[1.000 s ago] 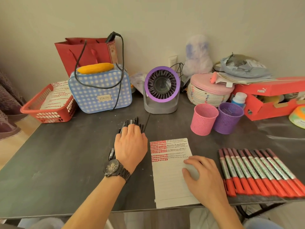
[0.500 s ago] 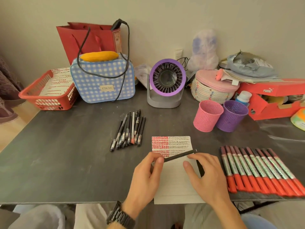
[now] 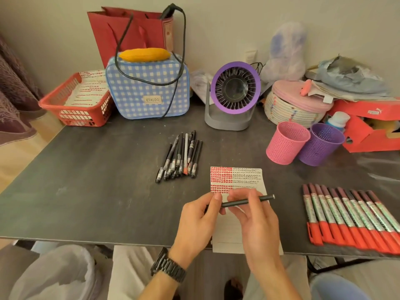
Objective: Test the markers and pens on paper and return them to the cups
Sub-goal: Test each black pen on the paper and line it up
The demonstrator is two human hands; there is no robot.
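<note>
we see a slim black pen, pale at its right end, level just above the paper on the desk; left hand pinches its left end, right hand pinches the barrel.

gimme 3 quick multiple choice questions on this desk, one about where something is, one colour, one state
1. The loose bundle of black pens lies:
A) at the table's right edge
B) on the dark table, left of the lined paper sheet
C) behind the fan

2. The ring of the small desk fan is:
A) purple
B) green
C) yellow

3. The slim black pen is:
A) lying untouched
B) standing in a cup
C) held in two hands

Answers:
1 B, the bundle sits just off the sheet's left edge.
2 A, a purple rim circles the dark blades.
3 C, the left hand and right hand both grip it above the sheet.
</note>
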